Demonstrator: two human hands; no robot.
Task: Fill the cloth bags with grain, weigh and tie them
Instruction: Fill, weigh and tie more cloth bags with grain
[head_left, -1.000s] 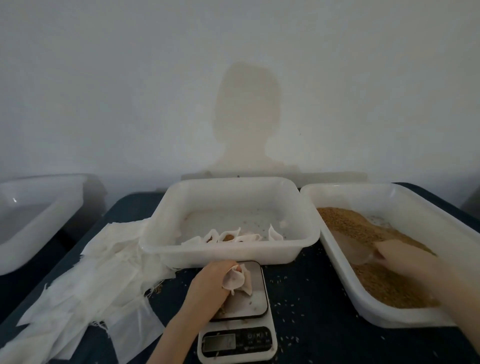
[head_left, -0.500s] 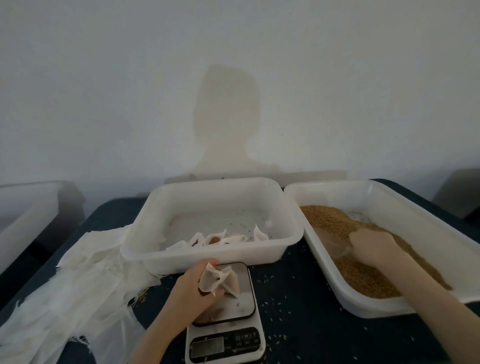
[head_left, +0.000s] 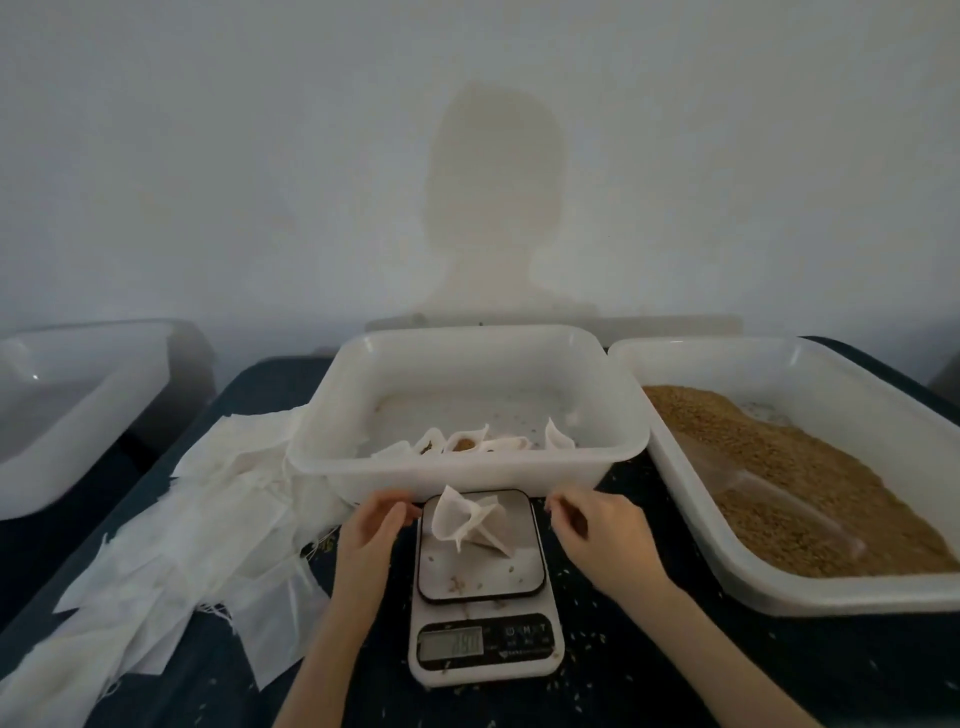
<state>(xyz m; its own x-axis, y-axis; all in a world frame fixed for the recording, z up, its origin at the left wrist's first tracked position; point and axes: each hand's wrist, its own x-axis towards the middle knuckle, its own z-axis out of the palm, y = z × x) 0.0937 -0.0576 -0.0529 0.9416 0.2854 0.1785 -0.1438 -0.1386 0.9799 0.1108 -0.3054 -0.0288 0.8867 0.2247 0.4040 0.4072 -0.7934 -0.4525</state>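
A small cloth bag (head_left: 470, 525) sits slumped on the platform of a white digital kitchen scale (head_left: 484, 618), its mouth gaping upward, as a person's two bare hands flank it without touching. The left hand (head_left: 375, 530) rests just beside the platform's left edge, fingers loosely curled and holding nothing; the right hand (head_left: 597, 530) hangs at the right edge, fingers likewise relaxed and empty. The scale's display is lit, but its digits are too blurred to read.

The scale stands on a table covered in dark blue cloth (head_left: 675, 670), peppered with stray grains. Directly behind it is a white plastic tub (head_left: 467, 470) holding several more small bags (head_left: 465, 442) along its near wall, at least one showing brown grain at its open top. To the right, a larger white tub (head_left: 810, 592) is heaped with brown grain (head_left: 810, 499), a clear plastic scoop (head_left: 748, 480) lying half buried in it. A loose pile of flat white cloth pieces (head_left: 182, 535) with frayed edges spreads across the table's left side. Another white tub (head_left: 78, 415) stands off the table's left edge. Behind everything rises a plain pale wall (head_left: 208, 156), carrying the soft shadow (head_left: 496, 208) of the person's head and shoulders.
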